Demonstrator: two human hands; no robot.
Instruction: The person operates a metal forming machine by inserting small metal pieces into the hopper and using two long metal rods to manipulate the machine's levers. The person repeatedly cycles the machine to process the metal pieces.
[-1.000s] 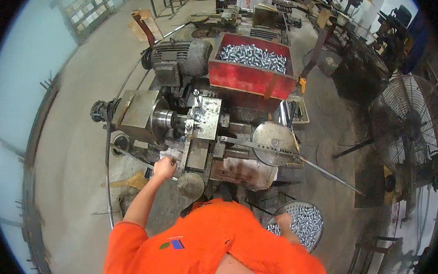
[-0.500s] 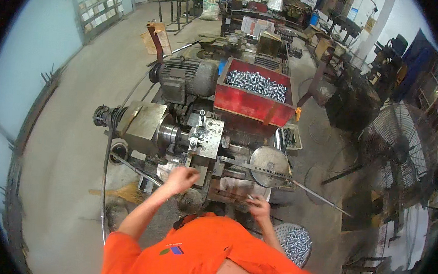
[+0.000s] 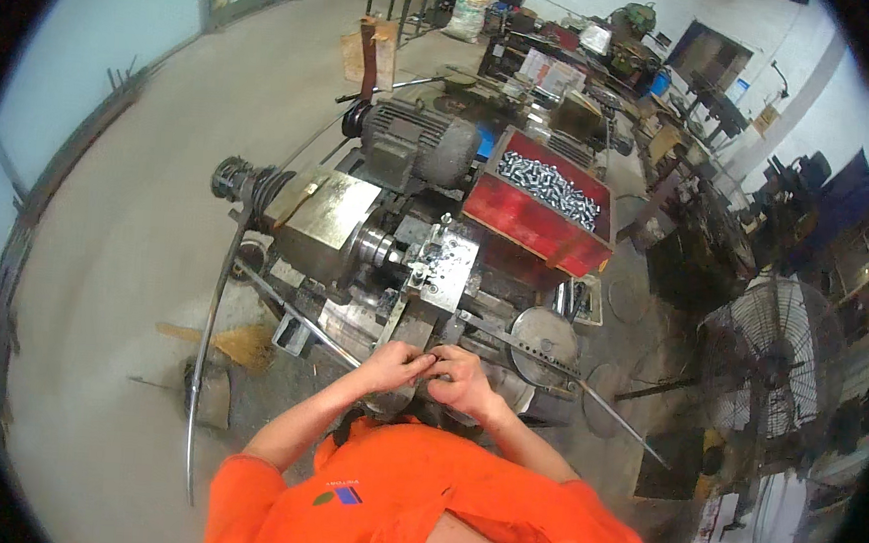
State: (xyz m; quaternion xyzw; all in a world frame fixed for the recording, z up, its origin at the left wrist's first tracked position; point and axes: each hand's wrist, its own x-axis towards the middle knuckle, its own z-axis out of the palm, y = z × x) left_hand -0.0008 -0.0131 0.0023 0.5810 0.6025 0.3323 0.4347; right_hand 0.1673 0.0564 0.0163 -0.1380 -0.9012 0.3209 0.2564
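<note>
My left hand [image 3: 396, 367] and my right hand [image 3: 461, 382] meet in front of a small lathe, fingertips pinched together. Whatever lies between the fingertips is mostly hidden; a small metal piece seems to be in the right fingers. Just beyond my hands is the lathe's tool block [image 3: 446, 272], a metal plate with bolts standing on it. To its left, the round chuck [image 3: 374, 245] projects from the boxy headstock [image 3: 334, 211]. A flat lever with a row of holes [image 3: 520, 344] extends to the right of my hands.
A red box [image 3: 527, 229] full of small shiny metal cylinders [image 3: 549, 189] stands behind the lathe, beside a grey motor [image 3: 417, 149]. Long metal rods [image 3: 297, 315] reach out on the left. A round plate [image 3: 545, 340] and a large caged fan [image 3: 773, 357] are at right.
My hands, apart before, have come together: the right has moved left with its small metal piece, the left slightly right. The view has turned, and the parts basket at lower right no longer shows.
</note>
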